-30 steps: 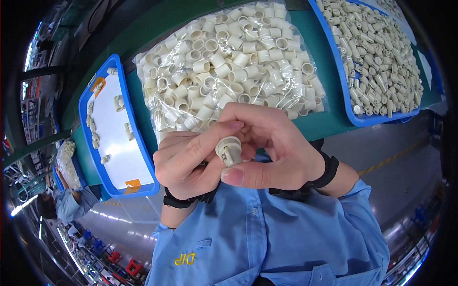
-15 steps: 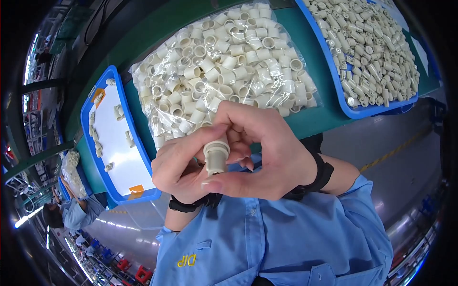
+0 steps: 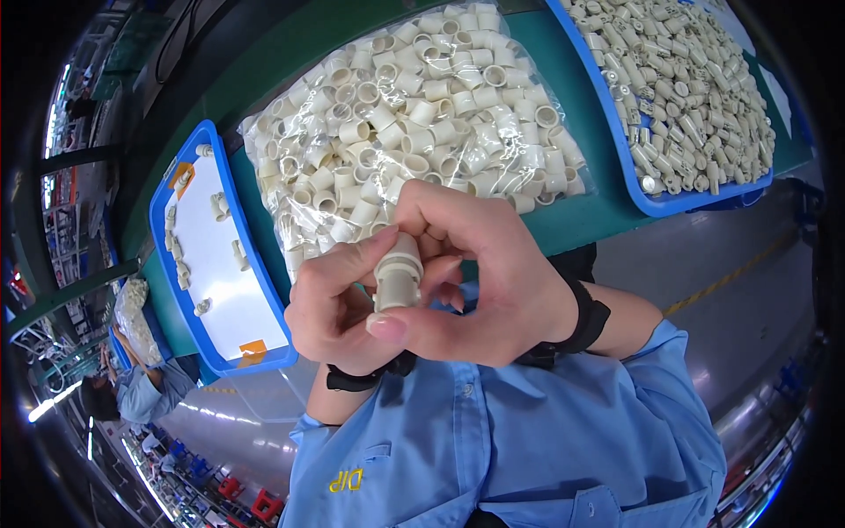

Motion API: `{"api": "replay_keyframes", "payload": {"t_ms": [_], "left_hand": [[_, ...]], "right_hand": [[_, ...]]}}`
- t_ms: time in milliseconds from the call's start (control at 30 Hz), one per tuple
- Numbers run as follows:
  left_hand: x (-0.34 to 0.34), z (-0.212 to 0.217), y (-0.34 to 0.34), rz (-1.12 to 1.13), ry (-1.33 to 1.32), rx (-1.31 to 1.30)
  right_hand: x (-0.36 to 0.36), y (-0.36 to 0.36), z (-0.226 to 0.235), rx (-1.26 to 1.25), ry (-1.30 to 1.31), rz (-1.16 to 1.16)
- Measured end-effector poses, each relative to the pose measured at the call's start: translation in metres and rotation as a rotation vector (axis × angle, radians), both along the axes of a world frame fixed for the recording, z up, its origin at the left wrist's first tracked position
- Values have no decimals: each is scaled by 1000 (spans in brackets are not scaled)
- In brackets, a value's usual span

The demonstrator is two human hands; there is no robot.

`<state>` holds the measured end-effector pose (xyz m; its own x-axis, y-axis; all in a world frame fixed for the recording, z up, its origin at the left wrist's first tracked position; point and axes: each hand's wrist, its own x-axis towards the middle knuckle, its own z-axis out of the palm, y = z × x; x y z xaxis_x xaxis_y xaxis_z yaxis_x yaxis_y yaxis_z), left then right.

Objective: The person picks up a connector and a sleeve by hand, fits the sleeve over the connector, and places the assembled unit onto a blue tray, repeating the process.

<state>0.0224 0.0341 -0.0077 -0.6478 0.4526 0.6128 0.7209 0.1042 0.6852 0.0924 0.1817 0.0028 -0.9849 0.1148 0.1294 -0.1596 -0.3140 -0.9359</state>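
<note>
A cream plastic cylindrical fitting [image 3: 399, 275], with a raised ring and small side lugs, is held between my two hands in front of my chest. My left hand [image 3: 334, 299] closes round its left side, thumb near the upper end. From the other side my right hand [image 3: 488, 273] grips it, the thumb at the lower end and bent fingers at the upper end. Just beyond my hands lies a clear plastic bag [image 3: 414, 132] full of short cream tube sleeves. Parts of my fingers are hidden behind the fitting.
At the left, a blue tray [image 3: 231, 255] with a white liner holds several cream fittings. A blue bin [image 3: 656, 207] heaped with smaller cream cylinders stands at the far right. Everything rests on a green-topped table [image 3: 572, 224]. Another person [image 3: 150, 393] works at the far left.
The fitting has tilted in my hands, so its lower end looks shorter and its socket end has turned out of sight. My left hand has shifted slightly right.
</note>
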Motion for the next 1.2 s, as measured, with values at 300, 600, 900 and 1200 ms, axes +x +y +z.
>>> {"api": "replay_keyframes", "payload": {"t_ms": [300, 600, 900, 1200], "left_hand": [[-103, 25, -176, 643, -168, -624], [-81, 11, -49, 270, 89, -487], [-100, 3, 11, 106, 78, -901], [-110, 2, 10, 46, 30, -826]], "right_hand": [[33, 110, -5, 752, -209, -517], [45, 213, -45, 1524, -610, -557], [30, 210, -48, 1608, -596, -517], [43, 221, -46, 1430, -573, -565]]}}
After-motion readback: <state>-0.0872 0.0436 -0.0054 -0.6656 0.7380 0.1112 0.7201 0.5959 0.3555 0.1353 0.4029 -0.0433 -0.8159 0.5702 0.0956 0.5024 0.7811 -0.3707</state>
